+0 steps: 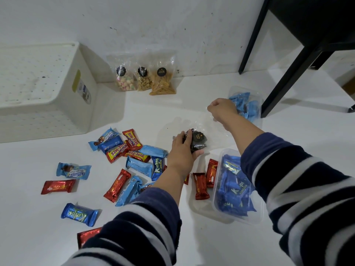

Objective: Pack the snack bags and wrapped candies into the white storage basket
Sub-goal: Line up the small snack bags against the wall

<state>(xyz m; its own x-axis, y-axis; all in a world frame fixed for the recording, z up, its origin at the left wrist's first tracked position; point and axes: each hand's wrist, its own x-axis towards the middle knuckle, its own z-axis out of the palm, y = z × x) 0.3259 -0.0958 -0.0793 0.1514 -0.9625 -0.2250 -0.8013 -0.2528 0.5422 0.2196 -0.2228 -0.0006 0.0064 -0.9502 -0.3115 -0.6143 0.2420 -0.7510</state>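
The left hand (pixel 182 148) curls round the lower end of a clear snack bag (pixel 197 140) of dark pieces with a black round label, a close grip on its filled part, while the right hand (pixel 222 109) pinches the bag's clear top edge between thumb and fingers — the bag is stretched between the two hands just above the white table (pixel 38 217). Left of the left forearm, wrapped candies (pixel 126 148) lie scattered on the table in red, light blue and dark blue wrappers, some overlapping, some partly hidden under the striped sleeve. The white storage basket (pixel 63 89) lies tipped on its side at the far left, its perforated base facing the camera; what it holds cannot be told. Three more snack bags (pixel 146 81) lean against the wall just right of the basket — pastel bits, nuts, orange sticks. A clear tub (pixel 236 187) under the right forearm holds dark blue candies; a second clear tub (pixel 247 106) beyond the right hand holds light blue ones. A black chair leg (pixel 284 73) stands at far right.
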